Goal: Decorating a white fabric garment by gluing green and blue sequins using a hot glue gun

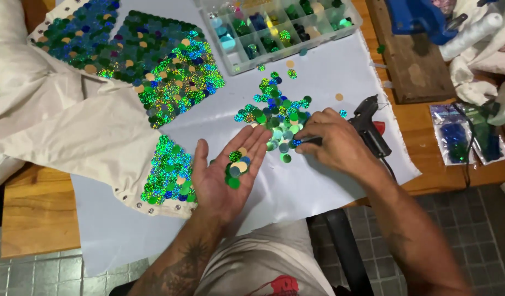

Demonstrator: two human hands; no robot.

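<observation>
- Wooden table: light brown, carries everything; grey tiled floor shows below its near edge.
- White sheet: spread flat over the middle of the table, work surface for the sequins.
- Cream fabric: lies on the left over the sheet, metal studs along its edges. Three patches of green, blue and gold sequins are fixed on it, two at top left, one small patch just beside the left thumb.
- Wooden board: top right, a blue tool sits on its far end.
- Clear compartment box: top centre, open, sorted sequins in separate cells.
- Black glue gun: on the sheet just right of the right hand, partly hidden behind it.
- Two clear bags: right side of the table, blue and green contents.
- Loose sequin pile: green, blue and silver discs heaped on the sheet, centre, below the box.
- Left hand: palm up, fully open, fingers flat, held over the sheet just below the pile. It cups a small stack of sequins near the base of the fingers, mostly green, one cream, one blue. No grasp, they just rest on it.
- Right hand: knuckles up, fingers curled, fingertips at the pile's right edge. Something thin and dark sits pinched at the fingertips; can't tell what it is.
</observation>
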